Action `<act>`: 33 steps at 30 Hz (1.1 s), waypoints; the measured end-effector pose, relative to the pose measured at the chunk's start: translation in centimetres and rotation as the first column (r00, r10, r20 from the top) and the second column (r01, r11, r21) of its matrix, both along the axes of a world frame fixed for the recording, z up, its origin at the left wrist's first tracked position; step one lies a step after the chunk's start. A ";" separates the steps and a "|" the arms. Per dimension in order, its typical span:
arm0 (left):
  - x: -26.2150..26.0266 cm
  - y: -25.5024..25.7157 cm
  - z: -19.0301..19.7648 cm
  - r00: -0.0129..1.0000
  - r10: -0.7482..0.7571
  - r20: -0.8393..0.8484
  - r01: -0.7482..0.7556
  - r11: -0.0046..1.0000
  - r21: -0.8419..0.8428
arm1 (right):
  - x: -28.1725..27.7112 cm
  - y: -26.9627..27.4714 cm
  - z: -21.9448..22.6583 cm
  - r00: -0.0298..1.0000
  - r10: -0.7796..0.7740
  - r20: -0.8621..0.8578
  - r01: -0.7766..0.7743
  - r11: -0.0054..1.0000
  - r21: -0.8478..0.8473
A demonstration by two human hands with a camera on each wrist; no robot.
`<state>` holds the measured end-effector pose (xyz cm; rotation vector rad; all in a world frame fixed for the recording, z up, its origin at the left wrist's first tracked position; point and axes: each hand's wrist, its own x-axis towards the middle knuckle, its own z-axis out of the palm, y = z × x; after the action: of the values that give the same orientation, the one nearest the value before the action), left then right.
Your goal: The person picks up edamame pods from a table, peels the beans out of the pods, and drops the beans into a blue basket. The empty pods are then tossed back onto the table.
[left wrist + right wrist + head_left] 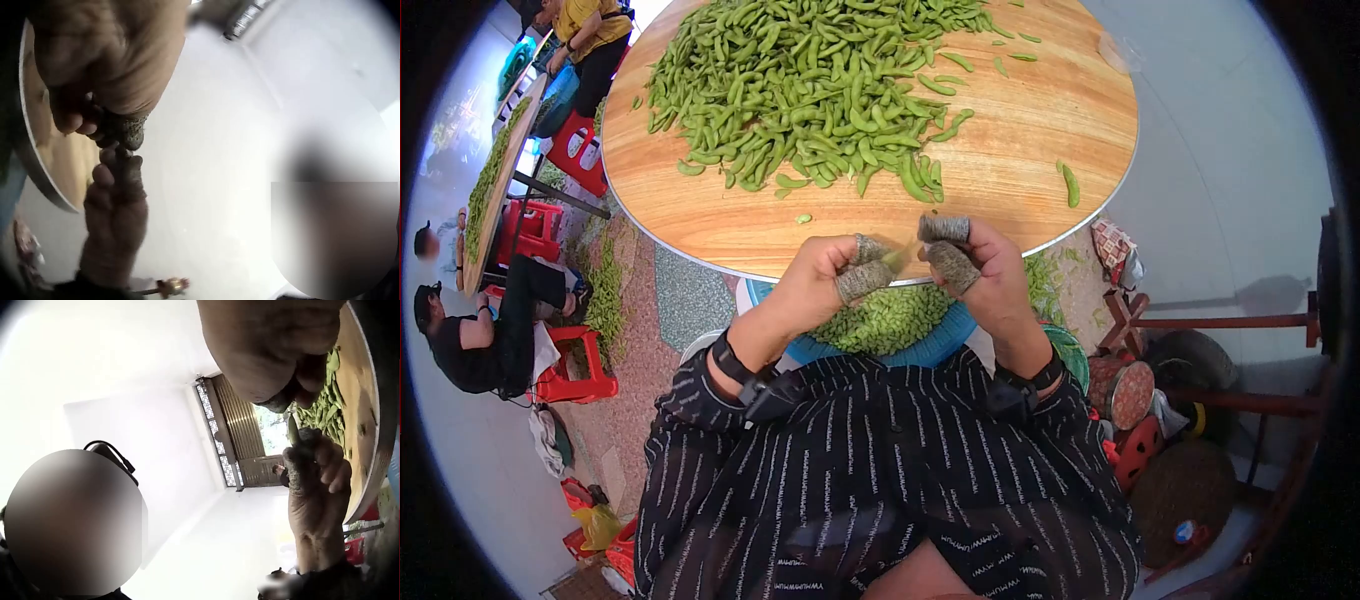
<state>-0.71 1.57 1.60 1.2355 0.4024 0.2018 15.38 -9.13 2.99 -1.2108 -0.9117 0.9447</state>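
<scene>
Between thumb and forefinger my left hand (805, 280) pinches a green pod (894, 260), seen also as a pod (293, 430) in the right wrist view. Grey-brown wraps cover the thumb and a finger of each hand. Close on the right, my right hand (992, 275) has its wrapped thumb and finger curled near the pod's end; whether they touch it is hidden. Below both hands, shelled green beans (885, 320) fill a blue basin (955, 335). A large heap of pods (800, 90) covers the far left of the round wooden table (1040, 120).
A few loose pods (1071, 186) lie at the table's right. Red stools (580, 370) and other people sit or stand at another table (500, 190) on the left. Wooden frames (1220, 322), a tyre (1195, 360) and a patterned bag (1115, 255) are on the right.
</scene>
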 end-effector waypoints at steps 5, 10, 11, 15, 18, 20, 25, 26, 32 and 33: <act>0.5 -1.3 0.1 0.959 0.231 0.164 -0.262 0.506 0.822 | -0.2 -0.3 -0.1 0.946 0.219 -0.237 -0.257 0.956 -0.144; 0.2 -1.0 0.0 0.972 0.187 0.144 -0.203 0.348 0.915 | -0.4 0.1 -0.8 0.938 0.213 -0.275 -0.260 0.954 -0.149; 0.1 -1.0 0.0 0.973 0.177 0.150 -0.199 0.303 0.932 | -0.4 0.1 -0.8 0.933 0.223 -0.284 -0.268 0.954 -0.132; 0.2 -1.1 0.7 0.978 0.158 0.134 -0.175 0.287 0.942 | -0.5 0.0 -0.9 0.935 0.215 -0.281 -0.263 0.954 -0.143; 0.3 -1.2 1.1 0.974 0.172 0.151 -0.194 0.273 0.942 | -0.4 0.0 -1.0 0.934 0.225 -0.277 -0.271 0.952 -0.142; 0.0 -1.1 0.8 0.986 0.142 0.092 -0.126 0.251 0.960 | -0.4 -0.1 -1.1 0.937 0.227 -0.266 -0.274 0.949 -0.158; 0.1 -1.6 0.8 0.976 0.156 0.153 -0.182 0.189 0.965 | -0.9 0.2 -1.4 0.945 0.194 -0.264 -0.234 0.964 -0.128; 0.2 -1.7 0.7 0.968 0.164 0.192 -0.219 0.167 0.961 | -1.1 0.2 -1.6 0.948 0.165 -0.272 -0.200 0.974 -0.107; 0.5 -2.1 -0.5 0.933 0.278 0.229 -0.356 0.617 0.702 | -0.9 0.2 -1.8 0.933 0.246 -0.262 -0.263 0.964 -0.032; 0.4 -1.9 -0.8 0.933 0.277 0.228 -0.355 0.616 0.703 | -0.9 0.3 -2.0 0.933 0.246 -0.262 -0.263 0.964 -0.030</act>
<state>-0.31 -0.38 0.80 1.9469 0.4728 0.7988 14.48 -8.88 1.04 -1.0081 -0.8467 1.3166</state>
